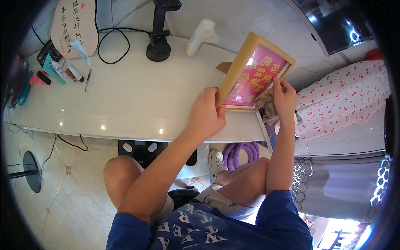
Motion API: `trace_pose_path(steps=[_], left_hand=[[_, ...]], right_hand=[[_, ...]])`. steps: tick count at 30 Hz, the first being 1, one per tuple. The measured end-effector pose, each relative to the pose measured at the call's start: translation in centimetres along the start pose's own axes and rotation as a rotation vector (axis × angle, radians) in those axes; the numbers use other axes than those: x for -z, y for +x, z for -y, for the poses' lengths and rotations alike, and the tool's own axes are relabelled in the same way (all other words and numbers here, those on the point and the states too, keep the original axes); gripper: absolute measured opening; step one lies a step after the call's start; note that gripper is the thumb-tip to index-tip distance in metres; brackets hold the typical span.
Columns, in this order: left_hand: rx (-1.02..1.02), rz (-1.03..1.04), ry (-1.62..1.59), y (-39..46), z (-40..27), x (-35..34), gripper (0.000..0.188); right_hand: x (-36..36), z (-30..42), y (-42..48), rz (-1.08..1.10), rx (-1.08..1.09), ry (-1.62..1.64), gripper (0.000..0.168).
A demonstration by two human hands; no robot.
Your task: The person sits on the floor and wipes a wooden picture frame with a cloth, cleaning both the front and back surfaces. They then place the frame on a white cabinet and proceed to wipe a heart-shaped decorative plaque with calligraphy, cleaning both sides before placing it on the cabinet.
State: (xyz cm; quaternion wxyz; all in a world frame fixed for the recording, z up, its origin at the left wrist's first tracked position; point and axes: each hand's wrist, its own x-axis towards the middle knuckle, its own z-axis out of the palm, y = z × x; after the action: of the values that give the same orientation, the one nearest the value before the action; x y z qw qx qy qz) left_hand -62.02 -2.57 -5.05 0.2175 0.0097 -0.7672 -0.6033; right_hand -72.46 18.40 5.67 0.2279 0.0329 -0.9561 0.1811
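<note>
In front of me, tilted above the right part of the white desk, is a wooden picture frame point(236, 68). Behind its glazed front lies a pink print with yellow writing. My left hand point(206, 114) grips the frame's lower left side, thumb toward the bottom corner. At the right side, my right hand point(286, 98) holds a crumpled brown cloth point(265, 100) against the frame, its fingertips near the wooden edge. The frame's brown back stand point(224, 67) sticks out to the left. Part of the cloth is hidden behind my right hand.
The glossy desk point(131, 103) carries a black stand point(158, 47), a looped cable point(114, 59), a white bottle point(198, 39), and tubes with a pen point(88, 80) at left. A dotted cloth point(340, 97) hangs at right. Beneath are a black scale point(140, 151) and a purple coil point(229, 156).
</note>
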Motion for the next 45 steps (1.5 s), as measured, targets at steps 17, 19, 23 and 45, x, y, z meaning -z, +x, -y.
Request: trace_pose_path(steps=[17,19,23,45], left_hand=[[-0.217,-0.092,0.174,-2.3,0.8,4.4,0.046],[-0.076,-0.066,-0.033,-3.7,0.3,5.5,0.036],[0.007,-0.076,-0.291,-6.9,-2.0,7.1,0.028],[0.366,-0.142,-0.184,-36.3,-10.6,19.0,0.03]], right_hand=[[3.2,-3.6,-5.8,-0.077,-0.121,0.517,0.042],[3.6,-3.9,-7.0,-0.102,-0.117,0.622,0.039],[4.4,-4.5,-10.7,-0.048,-0.108,0.601,0.034],[23.2,1.2,-33.9,0.051,0.004,1.436,0.027]])
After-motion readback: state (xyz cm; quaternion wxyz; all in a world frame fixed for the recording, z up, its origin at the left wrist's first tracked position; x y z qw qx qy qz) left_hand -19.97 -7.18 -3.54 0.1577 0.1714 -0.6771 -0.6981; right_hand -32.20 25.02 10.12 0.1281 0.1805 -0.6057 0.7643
